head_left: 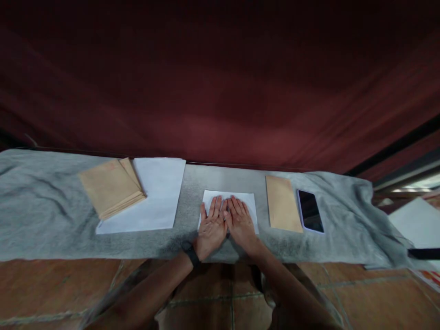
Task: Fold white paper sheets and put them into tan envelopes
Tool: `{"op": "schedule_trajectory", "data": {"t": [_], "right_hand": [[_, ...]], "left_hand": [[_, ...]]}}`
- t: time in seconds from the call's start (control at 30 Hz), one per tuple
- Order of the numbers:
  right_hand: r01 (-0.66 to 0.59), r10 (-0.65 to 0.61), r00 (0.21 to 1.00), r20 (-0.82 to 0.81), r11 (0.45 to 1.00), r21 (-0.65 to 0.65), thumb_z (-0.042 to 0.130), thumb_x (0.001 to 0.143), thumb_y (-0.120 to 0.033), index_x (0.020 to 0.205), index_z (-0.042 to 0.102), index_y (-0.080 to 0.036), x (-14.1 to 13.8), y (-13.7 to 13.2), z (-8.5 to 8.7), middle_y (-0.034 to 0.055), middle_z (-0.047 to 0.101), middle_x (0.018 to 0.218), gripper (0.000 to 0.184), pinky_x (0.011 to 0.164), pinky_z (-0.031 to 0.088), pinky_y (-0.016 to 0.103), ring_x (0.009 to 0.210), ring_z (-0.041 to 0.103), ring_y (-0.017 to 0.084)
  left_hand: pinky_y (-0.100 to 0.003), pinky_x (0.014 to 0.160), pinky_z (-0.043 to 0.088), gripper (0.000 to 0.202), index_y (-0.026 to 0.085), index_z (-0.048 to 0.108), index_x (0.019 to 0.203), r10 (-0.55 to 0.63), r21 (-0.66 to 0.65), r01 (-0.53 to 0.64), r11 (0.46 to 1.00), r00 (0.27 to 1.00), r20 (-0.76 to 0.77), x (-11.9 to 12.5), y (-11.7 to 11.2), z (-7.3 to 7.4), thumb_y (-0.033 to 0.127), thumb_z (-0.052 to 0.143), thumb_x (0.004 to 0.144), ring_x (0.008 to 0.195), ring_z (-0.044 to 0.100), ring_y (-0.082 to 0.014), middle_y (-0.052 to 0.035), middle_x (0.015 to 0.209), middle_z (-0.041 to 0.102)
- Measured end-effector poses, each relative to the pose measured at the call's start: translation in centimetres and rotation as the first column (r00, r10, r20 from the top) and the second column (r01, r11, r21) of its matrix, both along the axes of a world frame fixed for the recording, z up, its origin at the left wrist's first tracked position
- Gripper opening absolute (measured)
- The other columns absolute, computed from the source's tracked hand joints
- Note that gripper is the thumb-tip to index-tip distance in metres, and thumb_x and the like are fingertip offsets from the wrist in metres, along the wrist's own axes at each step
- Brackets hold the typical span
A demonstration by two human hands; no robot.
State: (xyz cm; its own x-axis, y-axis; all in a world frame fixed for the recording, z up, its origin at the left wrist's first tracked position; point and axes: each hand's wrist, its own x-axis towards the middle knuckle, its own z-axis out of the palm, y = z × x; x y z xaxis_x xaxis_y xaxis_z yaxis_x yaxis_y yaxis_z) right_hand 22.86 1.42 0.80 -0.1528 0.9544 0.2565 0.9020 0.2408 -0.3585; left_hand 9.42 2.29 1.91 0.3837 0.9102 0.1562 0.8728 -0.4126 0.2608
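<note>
My left hand (212, 228) and my right hand (240, 222) lie flat side by side, fingers stretched out, pressing on a folded white sheet of paper (248, 200) in the middle of a grey cloth-covered table (44, 215). Neither hand holds anything. A dark band sits on my left wrist. A single brown envelope (283, 203) lies just right of the sheet.
A stack of brown envelopes (109, 187) rests on white sheets (156, 192) at the left. A dark phone (310, 211) lies right of the single envelope. A dark red curtain (220, 91) hangs behind the table. Tiled floor shows below.
</note>
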Motion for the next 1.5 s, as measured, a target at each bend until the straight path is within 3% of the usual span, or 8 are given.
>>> {"op": "schedule_trajectory", "data": {"t": [0.13,0.37,0.5,0.73,0.9,1.07,1.3,1.5], "right_hand": [[0.002,-0.002,0.996,0.093,1.0,-0.007,0.029,0.11,-0.032,0.154,0.047,-0.013,0.6,-0.2,0.4,0.0131,0.038,0.165,0.051,0.127,0.024,0.05,0.155,0.031,0.026],[0.01,-0.011,0.991,0.131,1.0,0.006,0.039,0.108,-0.037,0.159,0.039,-0.019,0.7,-0.2,0.2,0.0119,0.034,0.166,0.054,0.127,0.023,0.053,0.155,0.032,0.028],[0.012,-0.013,0.992,0.126,1.0,0.007,0.039,0.108,-0.037,0.159,0.039,-0.02,0.7,-0.2,0.2,0.0122,0.034,0.166,0.054,0.126,0.023,0.055,0.154,0.033,0.028],[0.002,0.0,0.989,0.146,1.0,-0.014,0.037,0.109,-0.036,0.158,0.041,-0.018,1.0,-0.1,0.3,0.0121,0.033,0.167,0.053,0.126,0.02,0.056,0.155,0.031,0.029],[0.006,0.001,0.989,0.148,0.999,-0.046,0.036,0.108,-0.034,0.159,0.039,-0.02,0.9,-0.1,0.5,0.0119,0.032,0.167,0.053,0.126,0.018,0.061,0.155,0.03,0.031],[-0.005,0.019,0.98,0.2,0.998,-0.07,0.034,0.106,-0.024,0.16,0.036,-0.019,1.0,-0.2,0.4,0.0109,0.031,0.167,0.055,0.127,0.018,0.059,0.155,0.03,0.03],[-0.023,0.028,0.971,0.236,0.999,-0.023,0.036,0.101,-0.016,0.16,0.037,-0.018,1.5,-0.5,-0.1,0.0115,0.031,0.168,0.059,0.126,0.018,0.059,0.157,0.023,0.031],[0.05,-0.052,0.982,0.18,0.999,0.016,0.03,0.106,-0.025,0.16,0.035,-0.011,2.5,-0.6,-0.6,0.0165,0.032,0.167,0.056,0.125,0.021,0.056,0.155,0.03,0.031]], "left_hand": [[-0.073,0.121,0.017,0.053,0.015,0.045,0.154,0.057,-0.06,-0.054,0.997,0.997,0.06,-0.3,0.2,0.6,0.023,0.037,0.102,0.154,0.028,-0.0392,-0.0182,0.164,0.038],[-0.051,0.117,0.041,0.055,0.006,0.045,0.15,0.238,-0.076,-0.227,0.971,0.954,0.184,-3.8,3.9,2.6,0.021,0.047,0.097,0.145,0.046,-0.0357,-0.026,0.157,0.045],[-0.042,0.113,0.046,0.055,0.011,0.051,0.146,0.256,-0.136,-0.231,0.963,0.942,0.218,-4.8,5.2,3.2,0.011,0.049,0.09,0.131,0.059,-0.0284,-0.0186,0.138,0.062],[-0.036,0.106,0.052,0.061,0.014,0.06,0.138,0.229,-0.191,-0.186,0.964,0.945,0.235,-5.8,5.1,3.1,-0.002,0.045,0.081,0.108,0.069,-0.0224,-0.0147,0.134,0.061],[-0.048,0.113,0.045,0.049,0.013,0.059,0.139,0.189,-0.035,-0.185,0.982,0.964,0.187,-4.5,4.2,3.5,0.009,0.046,0.093,0.128,0.059,-0.0309,-0.019,0.144,0.055],[-0.056,0.126,0.024,0.054,0.017,0.044,0.154,-0.109,0.045,0.105,0.993,0.989,0.095,-0.9,2.1,1.9,0.04,0.043,0.105,0.156,0.026,-0.0313,-0.0148,0.165,0.037],[-0.051,0.129,0.016,0.068,0.011,0.038,0.157,-0.151,-0.005,0.151,0.989,0.988,0.013,-0.2,1.8,0.2,0.054,0.041,0.104,0.157,0.025,-0.0276,-0.016,0.167,0.034],[-0.052,0.129,0.013,0.063,0.021,0.04,0.157,-0.212,0.005,0.212,0.977,0.977,0.001,-1.4,1.7,0.1,0.055,0.045,0.104,0.158,0.023,-0.0268,-0.0127,0.168,0.033]]}}
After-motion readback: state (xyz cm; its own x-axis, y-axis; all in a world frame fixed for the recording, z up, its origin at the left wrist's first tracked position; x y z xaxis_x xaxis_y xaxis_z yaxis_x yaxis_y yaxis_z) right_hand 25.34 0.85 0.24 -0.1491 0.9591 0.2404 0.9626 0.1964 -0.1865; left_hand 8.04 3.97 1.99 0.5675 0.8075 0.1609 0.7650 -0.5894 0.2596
